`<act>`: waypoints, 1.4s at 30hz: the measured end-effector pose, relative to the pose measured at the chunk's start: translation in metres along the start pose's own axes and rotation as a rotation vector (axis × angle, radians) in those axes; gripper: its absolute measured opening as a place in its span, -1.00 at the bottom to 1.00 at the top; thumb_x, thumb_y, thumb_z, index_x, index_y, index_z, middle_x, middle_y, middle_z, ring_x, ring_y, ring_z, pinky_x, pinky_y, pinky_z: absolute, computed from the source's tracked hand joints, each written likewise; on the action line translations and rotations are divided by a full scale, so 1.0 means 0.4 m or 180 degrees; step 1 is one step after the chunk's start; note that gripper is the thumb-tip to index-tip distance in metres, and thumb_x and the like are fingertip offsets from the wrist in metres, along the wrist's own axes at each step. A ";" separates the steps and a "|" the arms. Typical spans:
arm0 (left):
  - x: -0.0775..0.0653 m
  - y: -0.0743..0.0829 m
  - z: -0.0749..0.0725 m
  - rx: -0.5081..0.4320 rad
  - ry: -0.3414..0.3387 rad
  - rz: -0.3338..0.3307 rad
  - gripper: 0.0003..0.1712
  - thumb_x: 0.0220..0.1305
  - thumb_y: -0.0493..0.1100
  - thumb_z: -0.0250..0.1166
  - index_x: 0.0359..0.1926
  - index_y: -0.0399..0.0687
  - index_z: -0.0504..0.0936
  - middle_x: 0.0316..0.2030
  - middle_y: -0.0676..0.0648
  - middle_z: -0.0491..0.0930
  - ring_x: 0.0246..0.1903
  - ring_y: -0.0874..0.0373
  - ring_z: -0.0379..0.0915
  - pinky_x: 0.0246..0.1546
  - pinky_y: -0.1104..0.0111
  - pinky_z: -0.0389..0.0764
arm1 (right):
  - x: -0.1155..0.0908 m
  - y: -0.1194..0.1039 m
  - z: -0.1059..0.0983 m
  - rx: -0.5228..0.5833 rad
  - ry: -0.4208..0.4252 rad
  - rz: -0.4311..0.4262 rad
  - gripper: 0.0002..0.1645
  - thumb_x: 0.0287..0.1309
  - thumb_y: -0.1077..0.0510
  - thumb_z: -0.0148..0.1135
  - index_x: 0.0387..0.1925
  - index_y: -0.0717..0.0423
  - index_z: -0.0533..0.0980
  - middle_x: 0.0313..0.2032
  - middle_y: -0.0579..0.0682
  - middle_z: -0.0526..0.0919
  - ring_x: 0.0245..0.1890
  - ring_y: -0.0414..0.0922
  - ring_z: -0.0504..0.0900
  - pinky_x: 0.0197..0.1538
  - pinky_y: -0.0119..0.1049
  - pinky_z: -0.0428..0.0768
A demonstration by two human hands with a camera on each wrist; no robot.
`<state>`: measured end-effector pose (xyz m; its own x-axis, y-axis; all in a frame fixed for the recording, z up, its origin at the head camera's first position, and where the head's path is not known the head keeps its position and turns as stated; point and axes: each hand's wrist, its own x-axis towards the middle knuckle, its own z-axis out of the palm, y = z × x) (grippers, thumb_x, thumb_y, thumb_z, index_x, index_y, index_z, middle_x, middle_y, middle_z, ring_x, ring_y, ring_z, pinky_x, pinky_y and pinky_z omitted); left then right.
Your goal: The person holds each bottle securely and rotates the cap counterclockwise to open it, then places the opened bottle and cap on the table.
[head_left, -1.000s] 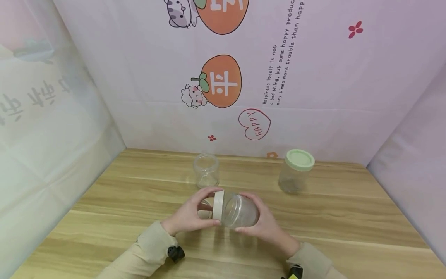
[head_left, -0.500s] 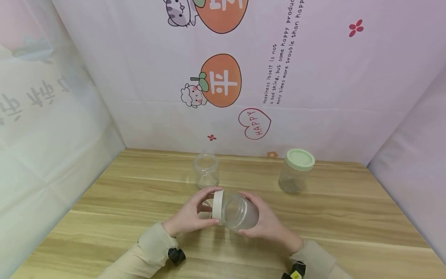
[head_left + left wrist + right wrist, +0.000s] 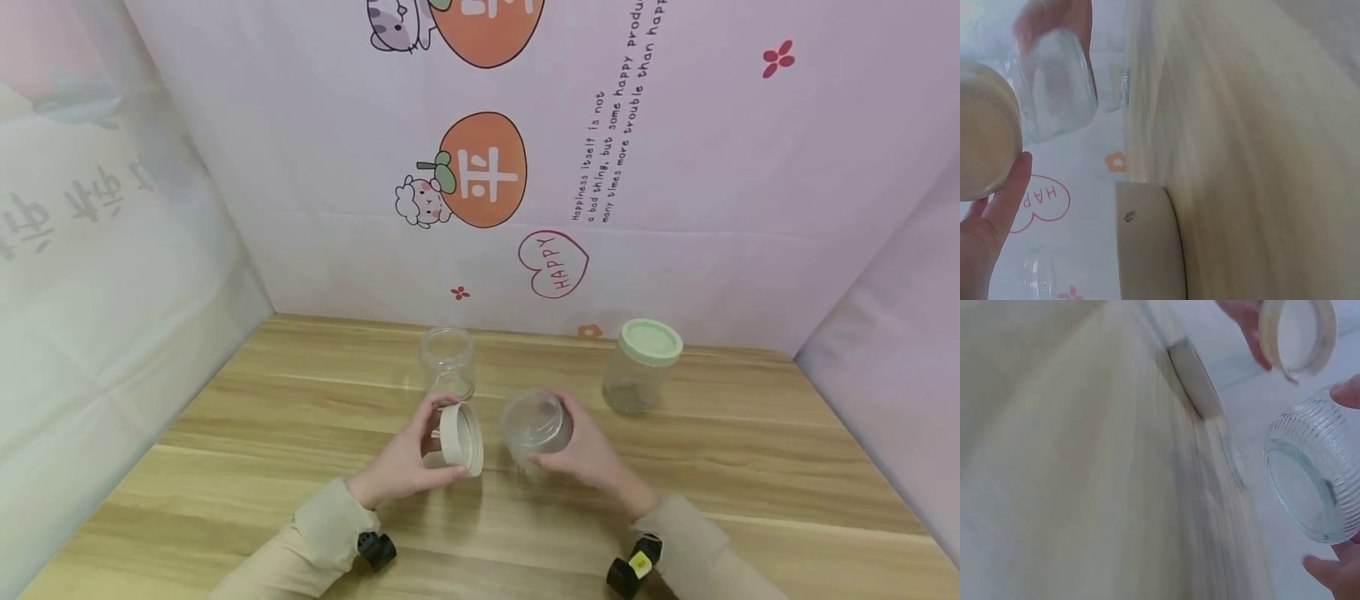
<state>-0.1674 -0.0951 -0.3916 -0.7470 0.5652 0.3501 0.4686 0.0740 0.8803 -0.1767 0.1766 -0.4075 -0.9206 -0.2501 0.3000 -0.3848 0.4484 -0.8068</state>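
Observation:
My left hand [image 3: 401,467] grips a cream round lid [image 3: 452,435] by its edge, the hollow underside turned to the right. Just right of it, my right hand [image 3: 588,454] holds a clear glass jar [image 3: 521,425] around its side, tilted, mouth uncovered. A gap separates lid and jar. In the right wrist view the ribbed wall of the jar [image 3: 1316,462] and its base face the camera. A second cream lid [image 3: 1147,244] lies on the table below the left hand; in the head view that hand mostly hides it.
An open clear jar [image 3: 447,362] stands at the back of the wooden table [image 3: 300,400], behind the left hand. Farther right stands another jar with a pale green lid [image 3: 649,342]. A printed cloth [image 3: 675,167] hangs behind the table's back edge.
The cream lid has come off the jar. My right hand has carried the jar right and slightly back, tipping its mouth upward, while the lid's underside has turned into sight.

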 end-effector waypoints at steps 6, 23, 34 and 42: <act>-0.002 0.002 -0.007 0.0059 0.0034 0.0166 -0.09 0.00 -0.36 0.40 0.34 -0.24 0.12 0.21 -0.31 0.24 0.01 -0.10 0.41 0.00 0.32 0.59 | 0.054 0.031 -0.017 -0.0139 0.0256 0.0127 -0.03 -0.32 0.22 0.56 0.18 0.38 0.28 0.06 0.31 0.48 0.08 0.20 0.46 0.13 0.12 0.46; -0.014 -0.002 -0.003 0.0541 0.0130 0.0047 -0.14 -0.06 -0.25 0.47 0.29 -0.17 0.28 0.15 -0.21 0.42 0.09 0.07 0.39 0.16 0.11 0.45 | 0.131 0.080 -0.012 -0.0120 0.0351 0.0274 0.06 -0.33 0.17 0.58 0.27 0.14 0.22 0.12 0.29 0.45 0.06 0.19 0.49 0.07 0.07 0.49; -0.018 -0.006 0.000 0.0475 0.0039 -0.0194 -0.08 -0.11 -0.24 0.50 0.26 -0.20 0.21 0.15 -0.18 0.39 0.12 -0.03 0.36 0.21 0.22 0.41 | 0.161 0.101 -0.003 -0.0213 0.0335 0.0338 0.07 -0.37 0.20 0.60 0.24 0.22 0.23 0.12 0.30 0.45 0.08 0.19 0.47 0.12 0.09 0.47; -0.018 0.000 0.002 0.0443 0.0009 -0.0230 -0.06 -0.13 -0.24 0.51 0.25 -0.19 0.18 0.17 -0.17 0.36 0.16 -0.04 0.31 0.27 0.06 0.32 | 0.176 0.114 0.002 -0.0141 0.0281 0.0412 0.10 -0.38 0.19 0.61 0.25 0.21 0.20 0.14 0.30 0.42 0.13 0.21 0.44 0.19 0.10 0.41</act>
<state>-0.1618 -0.0985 -0.3944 -0.7823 0.5521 0.2886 0.4744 0.2276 0.8504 -0.2589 0.1787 -0.4238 -0.9642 -0.1125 0.2402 -0.2635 0.5098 -0.8190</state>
